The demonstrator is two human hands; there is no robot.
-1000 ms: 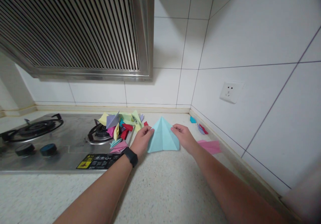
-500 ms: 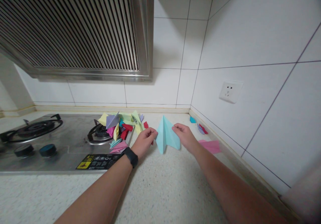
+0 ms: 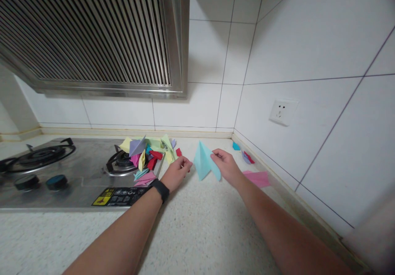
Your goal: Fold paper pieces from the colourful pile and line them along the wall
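A light blue folded paper plane (image 3: 202, 162) stands nose up above the counter, its wings angled apart. My right hand (image 3: 226, 165) pinches its right wing between thumb and fingers. Just left of the plane, my left hand (image 3: 178, 171) has its fingers curled together, with a slim gap showing between fingertips and paper. A black watch (image 3: 161, 190) is on the left wrist. Beyond the left hand, a pile of folded paper pieces (image 3: 142, 160) in purple, yellow, pink, red and green covers part of the right burner.
The steel gas stove (image 3: 78, 192) is on the left beneath a range hood (image 3: 92, 32). Pink paper (image 3: 257, 179) lies by my right forearm. A blue paper piece (image 3: 236, 146) and a red and purple one (image 3: 247, 157) rest along the tiled right wall, below a socket (image 3: 283, 111).
The blue plane has turned, its two wings now closer together. My left fingertips have come away from its left edge, while the right hand keeps its pinch.
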